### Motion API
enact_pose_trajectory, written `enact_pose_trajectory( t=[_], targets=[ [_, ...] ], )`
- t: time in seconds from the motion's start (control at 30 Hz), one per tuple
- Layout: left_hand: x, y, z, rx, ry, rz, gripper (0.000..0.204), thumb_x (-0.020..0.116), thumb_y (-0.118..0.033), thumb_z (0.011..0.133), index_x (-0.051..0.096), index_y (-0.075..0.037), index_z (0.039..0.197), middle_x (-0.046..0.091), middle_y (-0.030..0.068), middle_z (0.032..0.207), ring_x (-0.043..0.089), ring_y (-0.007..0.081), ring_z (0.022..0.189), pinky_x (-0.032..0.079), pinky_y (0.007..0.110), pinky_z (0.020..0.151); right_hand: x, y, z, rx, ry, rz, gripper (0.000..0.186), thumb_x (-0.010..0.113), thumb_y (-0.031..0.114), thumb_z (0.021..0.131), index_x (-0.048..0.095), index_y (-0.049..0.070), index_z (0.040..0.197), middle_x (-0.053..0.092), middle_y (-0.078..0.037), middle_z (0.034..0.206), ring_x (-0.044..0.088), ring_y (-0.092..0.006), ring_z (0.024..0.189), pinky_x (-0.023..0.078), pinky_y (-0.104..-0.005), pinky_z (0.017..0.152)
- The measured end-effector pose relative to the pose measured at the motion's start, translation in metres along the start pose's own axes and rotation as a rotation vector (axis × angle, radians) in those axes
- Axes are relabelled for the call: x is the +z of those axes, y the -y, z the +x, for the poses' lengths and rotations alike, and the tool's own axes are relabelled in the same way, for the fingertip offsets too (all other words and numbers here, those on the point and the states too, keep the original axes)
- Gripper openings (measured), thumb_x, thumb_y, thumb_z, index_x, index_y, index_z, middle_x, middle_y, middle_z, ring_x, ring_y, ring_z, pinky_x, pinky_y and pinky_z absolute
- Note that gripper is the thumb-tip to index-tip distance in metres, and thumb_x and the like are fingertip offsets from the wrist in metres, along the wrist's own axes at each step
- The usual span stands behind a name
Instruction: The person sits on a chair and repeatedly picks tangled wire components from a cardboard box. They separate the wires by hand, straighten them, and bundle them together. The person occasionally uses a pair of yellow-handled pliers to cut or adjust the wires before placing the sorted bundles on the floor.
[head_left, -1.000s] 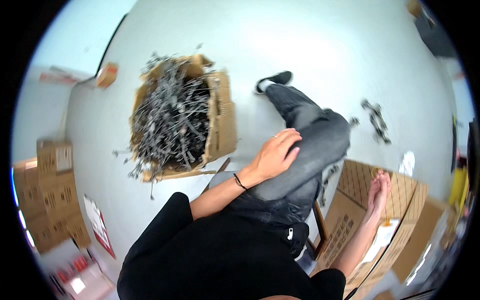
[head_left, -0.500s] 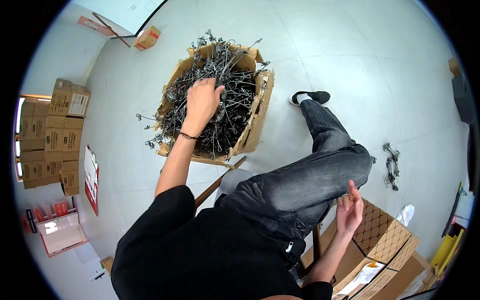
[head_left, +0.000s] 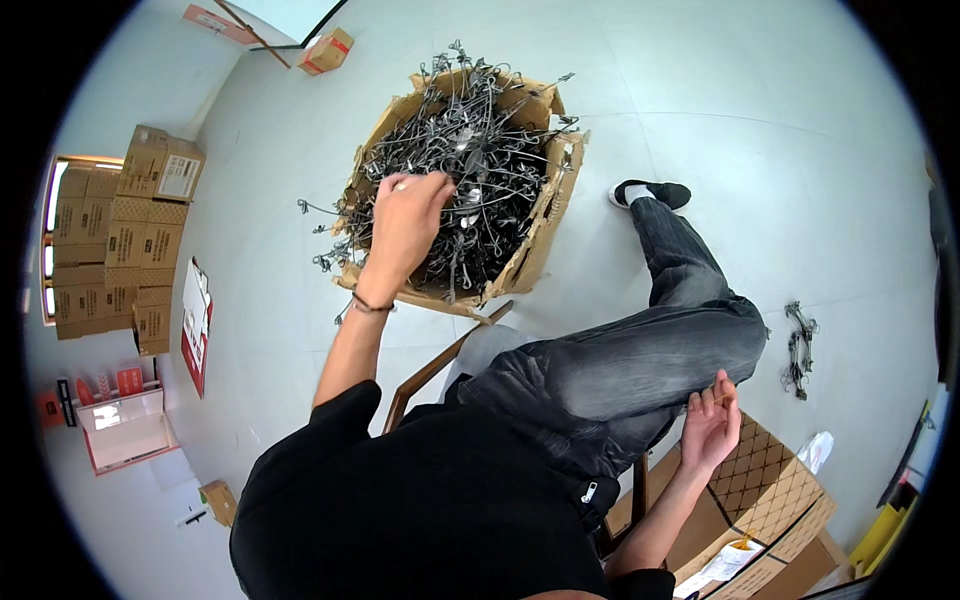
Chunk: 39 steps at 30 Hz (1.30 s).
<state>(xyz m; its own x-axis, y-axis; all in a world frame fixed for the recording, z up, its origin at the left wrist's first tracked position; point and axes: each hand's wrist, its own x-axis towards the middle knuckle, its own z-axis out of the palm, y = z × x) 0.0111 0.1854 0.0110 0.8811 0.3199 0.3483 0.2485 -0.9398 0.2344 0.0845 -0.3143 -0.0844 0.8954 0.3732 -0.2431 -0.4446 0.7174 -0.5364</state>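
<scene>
My left hand [head_left: 404, 228] is over the near left part of an open, torn cardboard box [head_left: 535, 235]. Its thumb and fingers are pinched together against a heaped tangle of dark wires with hooked or clip-like ends [head_left: 480, 150]. What they grip is hidden among the wires. Beside my thigh, my right hand [head_left: 711, 432] is raised with its palm turned inward and its fingers curled. A thin yellowish band [head_left: 722, 400], perhaps a rubber band, shows at those fingers.
On the floor at right lies a small bunch of similar wires [head_left: 798, 350]. An open patterned carton [head_left: 775, 470] stands by my right forearm, with orange bands [head_left: 742, 545] on its edge. Stacked cartons [head_left: 140, 240] line the left wall. A wooden chair arm [head_left: 430, 375] is beside me.
My left hand has drawn back toward me and leftward across the wire heap, its fingers now pinched. My right hand stays by my thigh, its fingers slightly more curled. The whole view has shifted.
</scene>
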Motion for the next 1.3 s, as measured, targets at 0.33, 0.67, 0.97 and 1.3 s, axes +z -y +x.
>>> enact_pose_trajectory(
  t=[0.33,0.67,0.97,1.3],
  targets=[
    [0.001,0.071,-0.049,-0.123,0.224,0.036,0.057,0.076,-0.019,0.085,0.055,-0.007,0.137,0.067,0.02,0.115,0.063,0.0389,0.106,0.051,0.048,0.091,0.011,0.004,-0.01,-0.024,0.042,-0.092,0.035,0.05,0.02,0.102,0.061,-0.003,0.126,0.056,-0.014,0.141,0.047,-0.0121,0.08,0.04,-0.0282,0.078],
    [-0.049,0.03,-0.015,-0.301,-0.272,-0.165,0.005,0.066,-0.005,0.092,0.066,-0.002,0.096,0.071,0.0091,0.079,0.066,0.0144,0.065,0.05,0.029,0.061,0.015,-0.012,-0.014,0.022,-0.009,-0.04,0.037,0.051,0.021,0.1,0.06,-0.004,0.126,0.056,-0.016,0.14,0.049,-0.0135,0.081,0.041,-0.0306,0.08],
    [-0.098,0.025,-0.002,-0.503,0.021,-0.28,0.015,0.066,-0.012,0.094,0.068,0.002,0.088,0.066,0.0054,0.067,0.061,0.0098,0.059,0.047,0.026,0.056,0.012,-0.015,-0.013,0.03,0.002,-0.048,0.04,0.051,0.021,0.101,0.059,-0.006,0.129,0.054,-0.017,0.143,0.048,-0.0136,0.083,0.041,-0.0291,0.08],
    [0.003,-0.119,-0.033,-0.566,0.276,-1.265,0.013,0.065,-0.009,0.098,0.063,0.002,0.091,0.069,0.0085,0.071,0.068,0.0132,0.061,0.054,0.024,0.057,0.07,-0.034,-0.006,0.087,0.12,-0.592,0.058,0.057,0.039,0.1,0.058,-0.01,0.131,0.056,-0.025,0.14,0.067,-0.018,0.093,0.049,-0.0287,0.083]
  ],
)
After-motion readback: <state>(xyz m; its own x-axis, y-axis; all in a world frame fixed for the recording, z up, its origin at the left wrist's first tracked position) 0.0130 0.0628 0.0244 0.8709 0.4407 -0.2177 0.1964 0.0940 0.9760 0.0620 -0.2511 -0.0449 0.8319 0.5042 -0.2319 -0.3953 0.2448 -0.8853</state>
